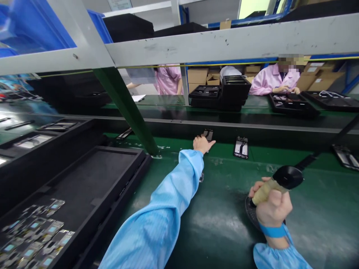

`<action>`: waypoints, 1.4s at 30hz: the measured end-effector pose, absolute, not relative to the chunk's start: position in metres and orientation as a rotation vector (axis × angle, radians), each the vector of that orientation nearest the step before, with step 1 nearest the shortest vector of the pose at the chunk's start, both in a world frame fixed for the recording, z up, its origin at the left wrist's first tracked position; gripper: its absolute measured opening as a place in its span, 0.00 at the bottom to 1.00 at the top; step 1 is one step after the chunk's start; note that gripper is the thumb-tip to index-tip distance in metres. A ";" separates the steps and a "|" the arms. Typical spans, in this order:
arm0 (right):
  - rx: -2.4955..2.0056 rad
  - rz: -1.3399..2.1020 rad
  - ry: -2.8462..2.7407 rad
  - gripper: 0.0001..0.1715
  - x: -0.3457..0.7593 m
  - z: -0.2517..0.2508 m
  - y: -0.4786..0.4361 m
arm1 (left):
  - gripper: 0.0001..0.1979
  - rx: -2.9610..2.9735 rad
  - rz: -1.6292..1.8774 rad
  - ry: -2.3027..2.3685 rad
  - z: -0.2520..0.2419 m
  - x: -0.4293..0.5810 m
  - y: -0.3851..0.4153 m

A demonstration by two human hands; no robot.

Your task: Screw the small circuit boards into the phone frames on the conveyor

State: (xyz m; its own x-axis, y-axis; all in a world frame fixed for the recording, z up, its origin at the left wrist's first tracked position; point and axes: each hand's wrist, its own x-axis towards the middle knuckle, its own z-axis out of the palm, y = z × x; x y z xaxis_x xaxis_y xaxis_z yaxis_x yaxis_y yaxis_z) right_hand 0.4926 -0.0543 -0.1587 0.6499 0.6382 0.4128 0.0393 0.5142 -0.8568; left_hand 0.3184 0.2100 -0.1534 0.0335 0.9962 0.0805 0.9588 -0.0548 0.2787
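Note:
My left hand point(202, 144), in a light blue sleeve, stretches far forward across the green belt point(224, 209) and rests its fingers on a small dark phone part point(208, 133) at the belt's far edge. My right hand point(271, 209) is near me, closed in a fist around the tan handle of a black-headed handheld tool point(282, 180), above a round black pad point(250, 215). A second phone part point(241, 147) lies flat on the belt between the two hands.
A black tray point(84, 183) with several small components in its near corner sits at my left. A green post point(126, 108) rises from the belt. Stacked black trays point(224, 91) stand beyond, where two people in pink coats work. Another part point(346, 157) lies far right.

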 end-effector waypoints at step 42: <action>-0.979 0.385 -0.825 0.30 0.496 -0.160 -0.052 | 0.11 2.655 0.290 1.426 -0.140 0.205 0.026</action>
State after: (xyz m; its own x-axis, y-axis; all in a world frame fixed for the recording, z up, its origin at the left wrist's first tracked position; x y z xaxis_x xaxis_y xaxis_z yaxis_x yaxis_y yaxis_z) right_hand 0.4965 -0.0519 -0.1597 0.6435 0.6272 0.4388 0.0671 0.5248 -0.8486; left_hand 0.2046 0.0257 -0.1404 0.5394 0.8344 0.1137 0.8125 -0.5511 0.1900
